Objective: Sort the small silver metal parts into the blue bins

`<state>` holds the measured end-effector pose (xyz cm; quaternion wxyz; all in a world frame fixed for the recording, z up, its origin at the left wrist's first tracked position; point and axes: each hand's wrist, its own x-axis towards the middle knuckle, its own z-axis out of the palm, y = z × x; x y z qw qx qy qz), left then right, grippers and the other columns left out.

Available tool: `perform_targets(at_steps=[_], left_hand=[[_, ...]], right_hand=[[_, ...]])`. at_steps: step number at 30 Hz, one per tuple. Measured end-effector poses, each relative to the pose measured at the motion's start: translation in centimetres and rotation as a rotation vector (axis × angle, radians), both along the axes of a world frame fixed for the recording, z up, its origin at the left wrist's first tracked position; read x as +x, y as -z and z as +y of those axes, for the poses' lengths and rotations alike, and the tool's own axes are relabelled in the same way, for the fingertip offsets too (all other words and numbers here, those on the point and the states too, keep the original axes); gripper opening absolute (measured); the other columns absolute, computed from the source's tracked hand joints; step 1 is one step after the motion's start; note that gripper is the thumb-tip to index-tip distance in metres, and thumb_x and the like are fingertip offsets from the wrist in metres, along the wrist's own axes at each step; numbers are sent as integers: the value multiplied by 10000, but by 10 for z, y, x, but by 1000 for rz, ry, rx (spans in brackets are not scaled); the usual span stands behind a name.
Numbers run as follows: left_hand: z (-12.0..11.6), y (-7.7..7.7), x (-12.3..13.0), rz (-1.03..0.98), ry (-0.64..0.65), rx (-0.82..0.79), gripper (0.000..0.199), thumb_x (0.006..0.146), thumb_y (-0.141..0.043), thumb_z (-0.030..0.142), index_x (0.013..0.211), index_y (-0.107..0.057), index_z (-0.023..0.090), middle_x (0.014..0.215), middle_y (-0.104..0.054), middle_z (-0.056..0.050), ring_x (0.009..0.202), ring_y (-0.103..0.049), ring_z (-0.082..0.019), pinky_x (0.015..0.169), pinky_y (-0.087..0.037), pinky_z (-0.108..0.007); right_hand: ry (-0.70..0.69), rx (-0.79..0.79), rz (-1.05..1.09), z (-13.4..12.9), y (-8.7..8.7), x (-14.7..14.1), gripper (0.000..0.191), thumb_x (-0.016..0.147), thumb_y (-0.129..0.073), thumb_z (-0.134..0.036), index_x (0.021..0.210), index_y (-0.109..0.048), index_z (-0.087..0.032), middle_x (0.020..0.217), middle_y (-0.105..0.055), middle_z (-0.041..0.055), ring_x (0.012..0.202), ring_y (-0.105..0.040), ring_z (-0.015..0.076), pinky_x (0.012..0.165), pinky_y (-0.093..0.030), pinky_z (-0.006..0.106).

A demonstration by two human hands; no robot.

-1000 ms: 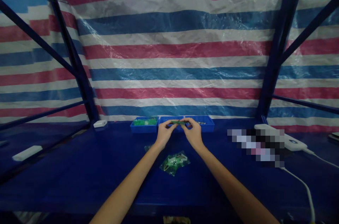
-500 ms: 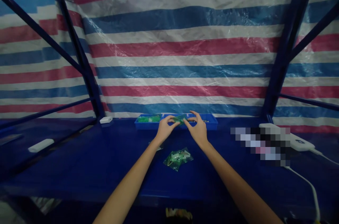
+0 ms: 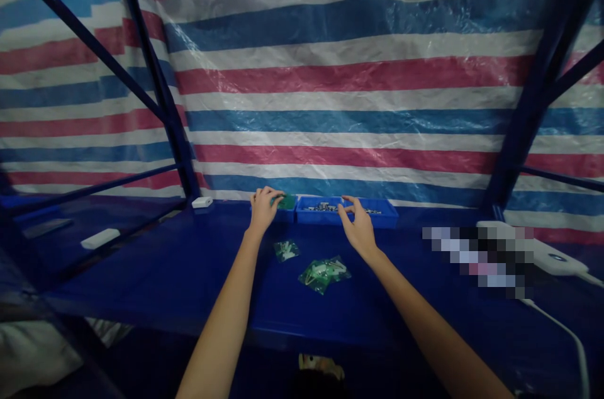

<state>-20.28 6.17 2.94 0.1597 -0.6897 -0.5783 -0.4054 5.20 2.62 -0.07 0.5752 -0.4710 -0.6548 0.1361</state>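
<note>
My left hand [image 3: 265,209] is over the left blue bin, its fingers curled and closed at the edge of green plastic bags [image 3: 286,202]. Part of that bin is hidden behind the hand. My right hand [image 3: 358,226] hovers in front of the right-hand bins, thumb and forefinger apart with nothing clearly between them. A middle blue bin [image 3: 317,218] holds small metallic and white parts [image 3: 323,206]. More small parts [image 3: 372,211] lie in the right bin [image 3: 387,218]. Between my forearms, a pile of green-tinted bags with parts [image 3: 324,273] and a single small bag [image 3: 286,251] rest on the blue table.
White devices lie at the left, one box [image 3: 202,202] near the post and another [image 3: 100,238] nearer. A larger white device [image 3: 550,257] with a cable [image 3: 561,323] sits at right beside a blurred-out patch. Blue posts and a striped sheet [image 3: 330,116] stand behind.
My hands have parted from the green bag they held together. The left hand has moved left to the bin of green bags; the right stays near the other bins. The view has shifted slightly.
</note>
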Motion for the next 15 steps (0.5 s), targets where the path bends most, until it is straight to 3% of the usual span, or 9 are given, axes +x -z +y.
perform_targets(at_steps=[8, 15], left_hand=[[5, 12, -2, 149, -35, -43, 215, 860, -459, 275, 909, -667, 299, 938, -600, -36, 917, -460, -216, 800, -283, -364], [10, 20, 0, 92, -77, -69, 219, 852, -468, 280, 929, -673, 276, 935, -614, -46, 910, -479, -230, 777, -283, -365]], right_hand=[[0, 16, -54, -1, 1, 0, 362, 844, -400, -434, 1077, -571, -216, 783, -663, 33, 856, -581, 221, 800, -385, 343], [-70, 12, -195, -6, 1, -6, 243, 830, -448, -359, 852, -650, -226, 811, -678, 29, 826, -583, 196, 775, -396, 307]])
